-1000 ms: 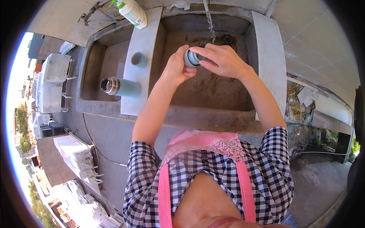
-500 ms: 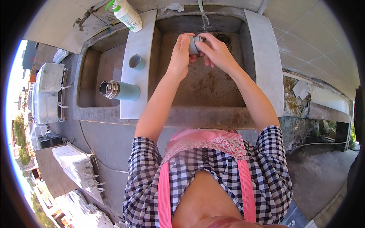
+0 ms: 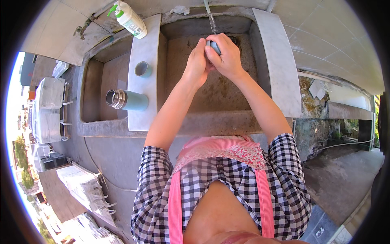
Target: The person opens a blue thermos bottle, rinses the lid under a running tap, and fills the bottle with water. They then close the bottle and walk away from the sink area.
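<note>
Blue-grey cap (image 3: 214,47) — nearer the stream (image 3: 212,24)

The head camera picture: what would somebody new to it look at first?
Probably the bright pink apron over a black-and-white checked shirt, low in the middle. Then the left hand and right hand, wrapped round a small blue-grey piece above the sink, with water running just beyond them. The blue flask with its shiny open neck also catches the eye, on the white slab to the left.

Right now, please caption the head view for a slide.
Left grip and right grip clasp a bluish piece above a sink near running water.
</note>
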### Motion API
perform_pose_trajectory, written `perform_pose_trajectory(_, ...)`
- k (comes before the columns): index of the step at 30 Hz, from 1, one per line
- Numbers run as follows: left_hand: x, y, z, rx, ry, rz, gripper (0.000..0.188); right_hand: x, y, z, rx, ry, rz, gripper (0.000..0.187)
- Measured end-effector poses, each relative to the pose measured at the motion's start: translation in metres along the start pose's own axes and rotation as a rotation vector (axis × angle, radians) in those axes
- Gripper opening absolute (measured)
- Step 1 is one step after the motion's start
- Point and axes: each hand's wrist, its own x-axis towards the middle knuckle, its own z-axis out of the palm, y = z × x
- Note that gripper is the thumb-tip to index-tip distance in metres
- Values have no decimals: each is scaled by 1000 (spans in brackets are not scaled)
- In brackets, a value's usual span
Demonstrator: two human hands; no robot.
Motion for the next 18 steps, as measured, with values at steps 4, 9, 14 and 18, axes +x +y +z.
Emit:
perform_pose_trajectory(4,6,1,-25,685,-101,115,45,-1,2,-2,683,137,702,25)
perform_pose_trajectory(9,12,-2,-35,966,-206,710,62,-1,13,-3,1166,147,1087,30)
perform_pose_trajectory(14,13,-4,-24,696,-303,397,54,-9,9,2,1573,-78,1092,18)
perform_pose_trajectory(18,14,-12,-11,898,-107,796,47,-10,1,18,1345,270,1067,19)
